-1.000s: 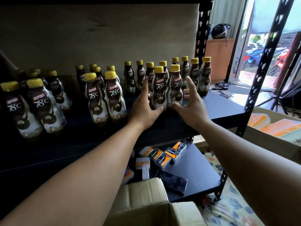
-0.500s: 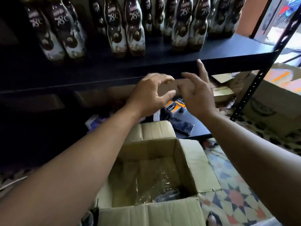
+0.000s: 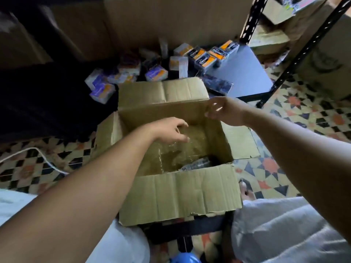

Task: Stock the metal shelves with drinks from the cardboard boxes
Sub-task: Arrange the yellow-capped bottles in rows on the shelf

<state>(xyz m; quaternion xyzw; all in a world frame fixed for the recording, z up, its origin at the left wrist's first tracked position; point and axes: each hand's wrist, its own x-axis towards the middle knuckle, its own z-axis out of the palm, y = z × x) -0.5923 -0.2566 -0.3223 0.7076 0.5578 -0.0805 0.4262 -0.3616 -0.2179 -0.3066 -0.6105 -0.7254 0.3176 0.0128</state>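
A dark bottle (image 3: 197, 164), blurred and half hidden by crumpled clear plastic wrap (image 3: 171, 154), lies low in the near right corner of an open cardboard box (image 3: 176, 194) on the floor between the person's knees. The left hand (image 3: 170, 130) hangs inside the box over its far left part, its fingers (image 3: 182, 138) loosely curled and holding nothing; they sit above the wrap and well apart from the bottle, which lies nearer the camera and to their right. The right hand (image 3: 223, 111) hovers at the box's far right corner, fingers relaxed, blurred and holding nothing; whether they touch the cardboard rim cannot be told. The bottle lies below and nearer than this hand too. All four box flaps are folded outward. Just beyond the far flap, the lowest board of the metal shelf (image 3: 245, 76) carries a row of small orange-and-black packs (image 3: 207, 57), with purple-and-orange packs (image 3: 155, 73) scattered in the shade to their left. A perforated black upright (image 3: 303, 52) rises at the shelf's right corner. Large brown cartons (image 3: 171, 19) stand behind. A white cable (image 3: 38, 154) loops over the patterned tile floor (image 3: 303, 114) at left, and the person's light-coloured trousers (image 3: 284, 230) fill the lower corners.
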